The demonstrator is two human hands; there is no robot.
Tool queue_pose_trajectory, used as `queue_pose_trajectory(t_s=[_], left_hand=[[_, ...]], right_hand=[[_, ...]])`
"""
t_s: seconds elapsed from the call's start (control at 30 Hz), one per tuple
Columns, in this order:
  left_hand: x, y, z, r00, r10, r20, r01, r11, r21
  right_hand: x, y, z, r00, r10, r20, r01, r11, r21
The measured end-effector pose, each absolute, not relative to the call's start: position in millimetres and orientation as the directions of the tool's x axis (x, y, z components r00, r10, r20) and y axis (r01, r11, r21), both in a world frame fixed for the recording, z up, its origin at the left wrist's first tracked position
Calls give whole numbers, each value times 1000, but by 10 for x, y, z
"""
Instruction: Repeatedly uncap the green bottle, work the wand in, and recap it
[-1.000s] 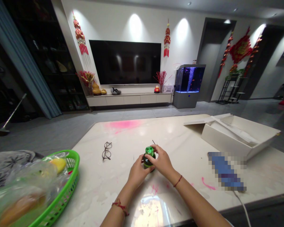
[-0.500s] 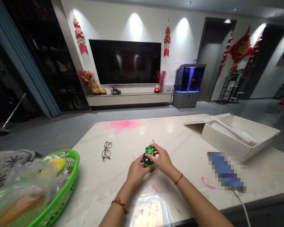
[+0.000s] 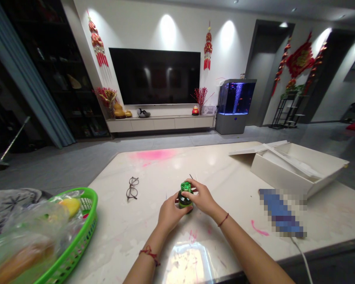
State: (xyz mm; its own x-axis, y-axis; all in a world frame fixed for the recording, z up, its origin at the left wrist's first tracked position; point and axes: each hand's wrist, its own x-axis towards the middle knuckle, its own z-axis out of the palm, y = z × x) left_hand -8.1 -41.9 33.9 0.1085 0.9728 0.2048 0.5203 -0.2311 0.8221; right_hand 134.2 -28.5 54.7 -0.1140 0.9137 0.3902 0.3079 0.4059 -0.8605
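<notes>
A small dark bottle [image 3: 184,199] with a shiny green cap [image 3: 185,186] and a green label stands upright on the pale table [image 3: 154,177], in front of me. My left hand [image 3: 170,212] is closed around the bottle's lower body, thumb on the near side. With thumb and fingers my right hand [image 3: 201,197] grips the cap and upper part from the right. Fingers hide parts of the bottle. Just behind the right fingers lies a thin dark stick-like thing [image 3: 191,176], too small to name.
Eyeglasses [image 3: 132,188] lie left of my hands. At the near left is a green basket [image 3: 90,221] with plastic-bagged food. An open white box [image 3: 322,183] stands at the right, beside a blurred-out blue object [image 3: 281,213] with a white cable [image 3: 303,256]. Pink stains mark the tabletop.
The view has shifted very slightly. Both hands keep the same hold on the bottle and its cap, with no clear movement.
</notes>
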Motion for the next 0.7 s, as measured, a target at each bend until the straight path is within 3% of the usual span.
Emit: queue_pose_trajectory(t_s=[0.13, 0.33, 0.7], left_hand=[[-106, -398, 331, 156, 970, 186, 566, -242, 788], [-152, -382, 315, 252, 954, 165, 485, -272, 831], [-161, -364, 239, 221, 959, 178, 497, -267, 825]], right_hand=[[1386, -271, 563, -175, 925, 336, 297, 375, -878], [1456, -262, 588, -292, 906, 307, 204, 372, -905], [1376, -334, 527, -169, 931, 324, 326, 363, -873]])
